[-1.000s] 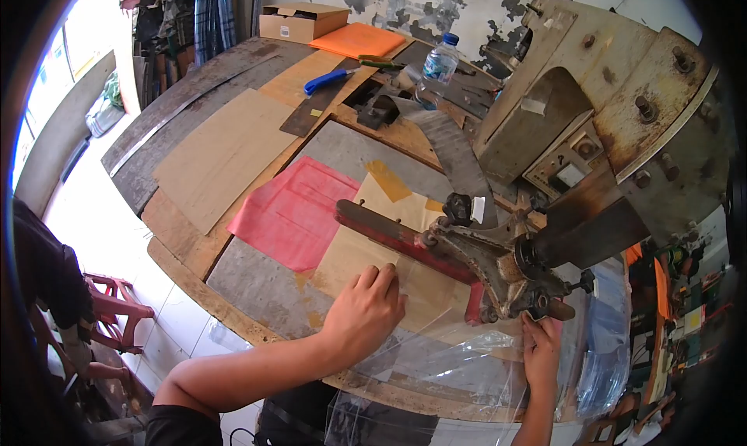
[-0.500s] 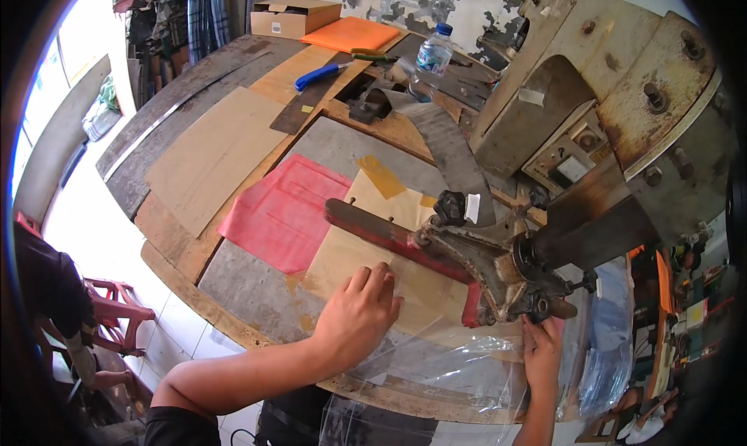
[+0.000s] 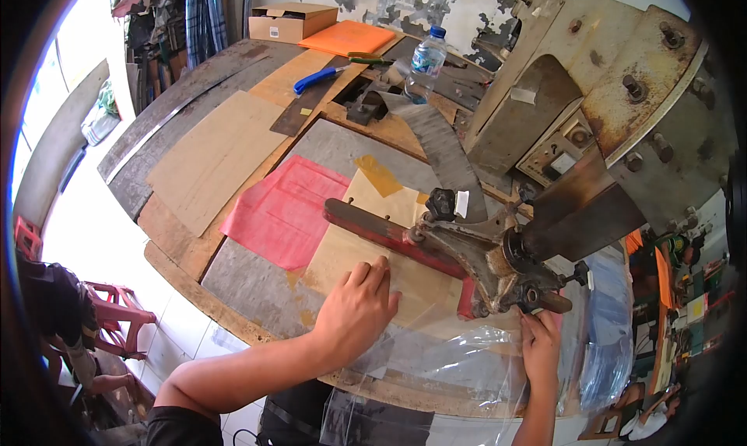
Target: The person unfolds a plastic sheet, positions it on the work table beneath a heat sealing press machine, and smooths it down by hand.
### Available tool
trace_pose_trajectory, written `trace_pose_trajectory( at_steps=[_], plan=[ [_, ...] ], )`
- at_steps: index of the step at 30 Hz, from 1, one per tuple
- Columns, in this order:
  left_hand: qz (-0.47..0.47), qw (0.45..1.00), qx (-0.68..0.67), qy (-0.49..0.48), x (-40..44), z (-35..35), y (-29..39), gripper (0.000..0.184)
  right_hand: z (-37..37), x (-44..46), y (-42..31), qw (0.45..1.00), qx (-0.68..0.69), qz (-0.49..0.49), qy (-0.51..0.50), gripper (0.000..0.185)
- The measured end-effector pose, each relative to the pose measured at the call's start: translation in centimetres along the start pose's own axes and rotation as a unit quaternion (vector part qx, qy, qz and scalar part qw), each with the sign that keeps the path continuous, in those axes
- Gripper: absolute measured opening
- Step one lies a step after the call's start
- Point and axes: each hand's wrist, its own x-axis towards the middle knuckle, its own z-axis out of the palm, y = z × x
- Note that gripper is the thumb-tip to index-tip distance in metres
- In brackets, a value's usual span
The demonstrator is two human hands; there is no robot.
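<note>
My left hand [image 3: 359, 310] rests with fingers extended on the clear plastic sheet [image 3: 475, 360], over the tan board [image 3: 350, 263]. Between the thumb and fingers of my right hand [image 3: 539, 343] is the sheet's right edge, close to the end of the press head. The long dark-and-red bar [image 3: 397, 237] of the press [image 3: 502, 251] lies across the board, just beyond my left fingertips. Whether the bar touches the sheet, I cannot tell. A pink sheet [image 3: 286, 211] lies flat to the left of the board.
Blue-tinted clear plastic sheets [image 3: 607, 337] are stacked at the right. Behind are a water bottle [image 3: 424, 65], a blue-handled tool [image 3: 317, 79], an orange packet [image 3: 348, 38] and a cardboard box [image 3: 292, 23]. A brown board [image 3: 218, 158] lies at left. Red stools [image 3: 120, 314] and people are beyond.
The view has shifted slightly. My left hand stays flat in nearly the same place, and my right hand keeps its pinch on the sheet's edge beside the press head.
</note>
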Motion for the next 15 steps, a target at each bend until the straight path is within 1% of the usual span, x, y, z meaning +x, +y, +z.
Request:
trace_pose_trajectory(
  at_steps=[2, 3, 4, 5, 6, 8, 9, 11, 15],
  plan=[
    [0.0, 1.0, 0.005, 0.005, -0.08, 0.16, -0.12, 0.044, -0.02, 0.05, -0.04, 1.0, -0.006, -0.014, 0.006, 0.03],
    [0.008, 1.0, 0.001, 0.014, -0.12, 0.29, -0.18, 0.04, -0.19, 0.08, -0.18, 1.0, -0.007, -0.015, 0.008, 0.03],
    [0.017, 1.0, -0.003, 0.023, -0.11, 0.31, -0.21, 0.037, -0.41, 0.12, -0.35, 1.0, -0.013, -0.009, -0.003, 0.035],
    [0.017, 1.0, -0.003, 0.024, -0.12, 0.27, -0.19, 0.037, -0.6, 0.08, -0.5, 1.0, -0.019, -0.001, -0.013, 0.04],
    [0.011, 1.0, -0.002, 0.008, -0.14, 0.21, -0.16, 0.04, -0.73, -0.05, -0.47, 1.0, -0.02, -0.002, -0.012, 0.04],
    [0.004, 1.0, 0.0, -0.007, -0.22, 0.2, -0.16, 0.043, -0.75, -0.37, -0.25, 0.995, 0.007, 0.069, -0.065, 0.051],
    [0.006, 1.0, 0.002, -0.003, -0.29, 0.29, -0.15, 0.043, -0.59, -0.38, -0.26, 0.996, 0.007, 0.068, -0.063, 0.051],
    [0.008, 1.0, 0.004, 0.002, -0.28, 0.32, -0.18, 0.043, -0.19, -0.31, -0.14, 0.999, 0.022, 0.023, -0.012, 0.033],
    [0.006, 1.0, -0.013, 0.009, -0.23, 0.43, -0.22, 0.042, -0.2, -0.28, 0.07, 1.0, 0.008, 0.024, -0.019, 0.033]
  ],
)
